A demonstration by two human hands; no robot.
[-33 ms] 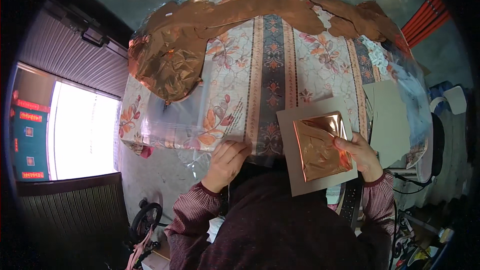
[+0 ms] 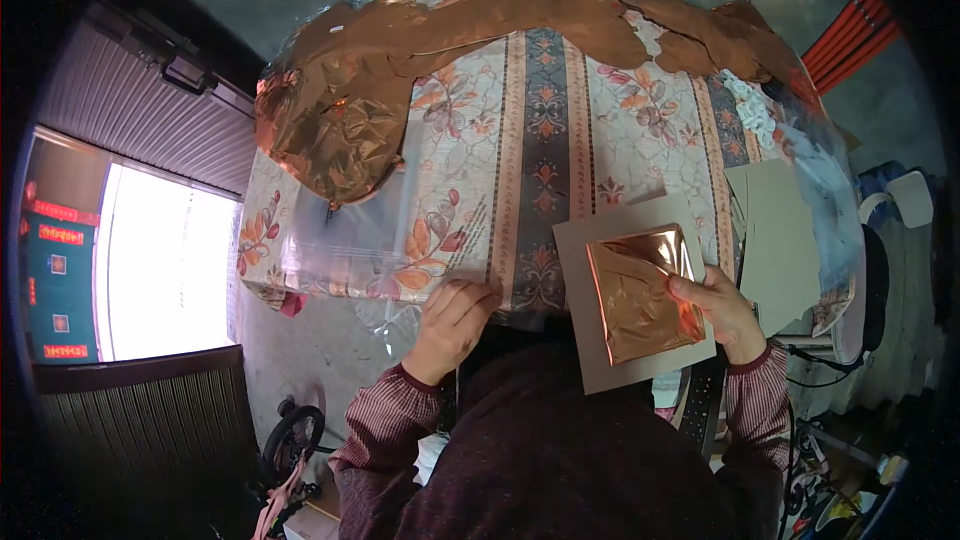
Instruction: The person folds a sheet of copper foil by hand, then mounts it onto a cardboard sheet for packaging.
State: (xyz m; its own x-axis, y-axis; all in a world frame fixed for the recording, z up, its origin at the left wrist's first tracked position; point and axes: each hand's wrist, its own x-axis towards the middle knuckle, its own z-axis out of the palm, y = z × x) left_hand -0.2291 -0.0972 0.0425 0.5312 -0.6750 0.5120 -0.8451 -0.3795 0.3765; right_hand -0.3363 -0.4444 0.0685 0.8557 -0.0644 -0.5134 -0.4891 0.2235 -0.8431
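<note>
Copper-coloured foil lies crumpled in a large heap at the far left corner of the table, and a long band of the same foil runs along the far edge toward the right. The table carries a floral striped cloth under a clear plastic sheet, which hangs over the near left edge. The left hand rests at the near edge of the table, fingers curled down onto the plastic; whether they pinch it cannot be told. To its right, a grey cardboard square juts over the near edge, with a shiny copper foil sheet lying on it. The right hand grips the card's right side, thumb pressing on the foil's right edge, fingers underneath. Further right, more grey cardboard sheets lie on the table.
</note>
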